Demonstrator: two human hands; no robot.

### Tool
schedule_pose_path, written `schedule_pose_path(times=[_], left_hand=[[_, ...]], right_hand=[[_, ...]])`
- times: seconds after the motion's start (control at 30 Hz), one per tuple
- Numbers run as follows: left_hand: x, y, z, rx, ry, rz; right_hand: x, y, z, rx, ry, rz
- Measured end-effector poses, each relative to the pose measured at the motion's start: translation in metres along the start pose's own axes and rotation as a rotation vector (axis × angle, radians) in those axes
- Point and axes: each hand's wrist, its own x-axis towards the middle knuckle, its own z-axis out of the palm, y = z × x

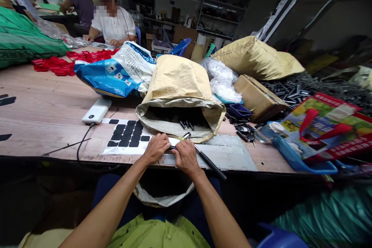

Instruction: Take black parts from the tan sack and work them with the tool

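Note:
My left hand (157, 148) and my right hand (187, 156) are close together at the table's front edge, both closed on a small dark rod-like piece (173, 147) between them. A metal-tipped part (186, 136) shows just above my right fingers. Beside my right hand a long black-handled tool (210, 162) lies slanting over the edge. Behind the hands an open paper sack (180, 85) lies on its side, with several small black parts (186, 124) in its mouth. A white sheet with black stickers (126, 133) lies left of the hands.
A white power bank (97, 111) with a black cable is at left. Behind are a blue-white bag (116, 70) and red parts (55, 66). To the right are a wooden box (258, 97), a jar (269, 131) and a blue tray (305, 164). Two people sit at the back left.

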Motion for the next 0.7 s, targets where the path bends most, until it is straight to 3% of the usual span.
schedule_pose_path(times=[0.7], left_hand=[[-0.0027,0.0059,0.0015,-0.054,0.015,0.086]], right_hand=[[-0.0005,0.0001,0.0034,0.035,0.003,0.042]])
